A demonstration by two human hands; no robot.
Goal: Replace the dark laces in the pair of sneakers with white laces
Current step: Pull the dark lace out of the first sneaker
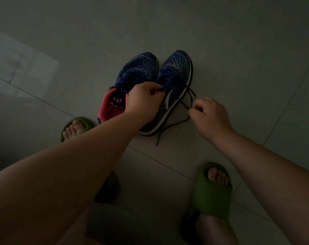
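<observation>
Dim grey tiled floor (220,50) all round, and the pair of sneakers sits on it just above the middle of the frame, toes pointing to the top edge. The left sneaker (130,82) with the pink lining is still fully laced, and the right sneaker (174,85) is the one being worked on. No white laces anywhere in shot, so I'd say this is early days, still unthreading the first dark lace (183,101). The left hand (144,101) reaches across from the lower left, arm stretched long, knuckles up, fingers and thumb pinched on the lace right at the shoe's throat. The right hand (206,114) is off to the right of the shoe, wrist bent, fingers curled round the loose strands that loop out from the eyelets, with one free end trailing down over the floor past the sole. The two hands are well apart, both clamped on the same lace. Tip for this bit: loosen each crossing at the eyelet with the left hand first, then draw the slack out sideways with the right, instead of yanking, or the shoe just slides along the tile. Green slippers (212,190) on the person's feet sit lower right and at the left edge.
</observation>
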